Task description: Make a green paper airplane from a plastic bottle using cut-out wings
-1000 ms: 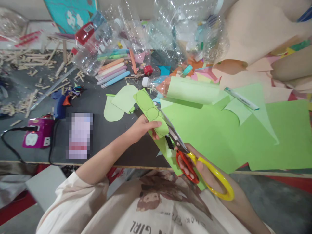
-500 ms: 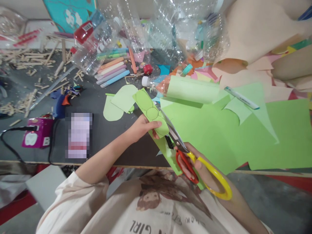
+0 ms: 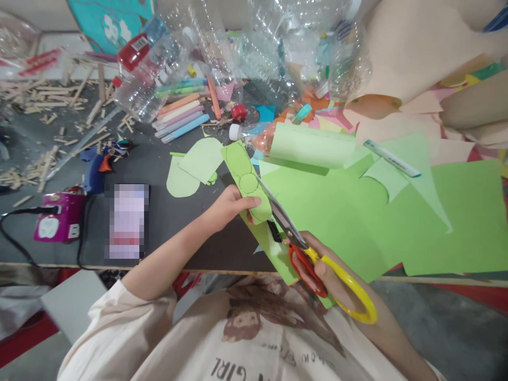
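My left hand (image 3: 236,206) pinches a strip of green paper (image 3: 248,183), thumb on top. Rounded shapes and a circle are drawn on the strip, and its near end is cut round. In my right hand (image 3: 319,262) is a pair of scissors (image 3: 291,227) with one yellow and one red handle loop. Their blades point up and left, with the tips at the strip's right edge beside the drawn circle. Beneath the hands lie large sheets of green paper (image 3: 325,211). A small black object (image 3: 274,231) shows under the blades.
Pale green cut-outs (image 3: 200,161) lie left of the strip. A paper-wrapped plastic bottle (image 3: 313,145), a pen (image 3: 391,157), coloured markers (image 3: 180,119) and clear bottles (image 3: 286,42) sit further back. To the left are a phone (image 3: 127,222), a blue glue gun (image 3: 93,169) and a purple box (image 3: 59,216).
The scissor blades look closer together, and the red loop has moved slightly right towards the yellow one. My left hand still holds the strip in nearly the same place.
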A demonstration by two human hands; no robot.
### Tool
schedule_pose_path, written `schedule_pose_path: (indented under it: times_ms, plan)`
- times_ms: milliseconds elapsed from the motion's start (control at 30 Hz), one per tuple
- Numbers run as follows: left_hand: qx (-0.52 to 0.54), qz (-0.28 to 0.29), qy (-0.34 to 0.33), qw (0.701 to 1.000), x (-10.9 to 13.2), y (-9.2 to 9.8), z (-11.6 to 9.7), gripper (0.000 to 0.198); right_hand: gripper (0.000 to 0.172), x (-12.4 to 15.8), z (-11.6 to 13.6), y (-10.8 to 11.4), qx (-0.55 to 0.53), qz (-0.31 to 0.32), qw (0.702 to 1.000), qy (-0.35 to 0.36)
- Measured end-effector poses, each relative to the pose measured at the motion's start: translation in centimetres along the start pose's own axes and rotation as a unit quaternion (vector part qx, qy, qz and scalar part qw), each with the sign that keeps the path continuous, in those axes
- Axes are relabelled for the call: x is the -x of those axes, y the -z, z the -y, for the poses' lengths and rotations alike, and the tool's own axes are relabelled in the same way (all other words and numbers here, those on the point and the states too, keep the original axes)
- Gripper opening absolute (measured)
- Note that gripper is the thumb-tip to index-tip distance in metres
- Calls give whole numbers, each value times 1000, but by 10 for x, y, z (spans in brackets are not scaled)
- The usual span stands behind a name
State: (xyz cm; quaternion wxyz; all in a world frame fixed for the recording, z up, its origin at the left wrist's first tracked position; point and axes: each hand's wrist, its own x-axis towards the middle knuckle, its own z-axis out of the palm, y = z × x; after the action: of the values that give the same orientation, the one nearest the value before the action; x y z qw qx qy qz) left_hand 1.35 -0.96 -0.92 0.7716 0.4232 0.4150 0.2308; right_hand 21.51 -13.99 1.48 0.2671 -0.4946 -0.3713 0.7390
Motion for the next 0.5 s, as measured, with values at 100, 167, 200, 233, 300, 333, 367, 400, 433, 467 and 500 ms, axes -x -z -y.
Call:
schedule_pose_path:
  times_ms: [100, 167, 200, 233, 300, 333, 367, 400, 433, 467, 500]
  plan:
    - [-1, 2, 1, 1000, 0, 0, 1, 29, 76, 1, 2, 2, 3, 11, 1000, -1]
    - [-3, 1, 1, 1000, -1, 0, 0, 30, 74, 2, 3, 3, 12, 13, 1000, 1]
    - [-4, -3, 1, 1000, -1, 0, 0, 30, 73, 2, 3, 4, 16, 15, 1000, 3]
    - [-5, -5, 0, 1000, -1, 0, 0, 31, 73, 2, 4, 3, 20, 16, 1000, 5]
    - [-3, -6, -2, 1000, -1, 0, -1, 32, 73, 4, 5, 2, 28, 9, 999, 17]
    - [-2, -4, -3, 1000, -1, 0, -1, 33, 71, 4, 6, 1, 36, -6, 999, 23]
    - [0, -2, -4, 1000, -1, 0, -1, 33, 68, 5, 7, -1, 45, -23, 998, 30]
    - [2, 0, -5, 1000, -1, 0, -1, 34, 66, 6, 7, -1, 53, -34, 997, 36]
    - [2, 2, -5, 1000, -1, 0, -1, 34, 64, 6, 7, -2, 59, -37, 997, 42]
    - [3, 2, -6, 1000, -1, 0, -1, 35, 64, 7, 7, -2, 62, -33, 997, 45]
    - [4, 3, -6, 1000, -1, 0, -1, 35, 64, 6, 6, -1, 63, -24, 997, 45]
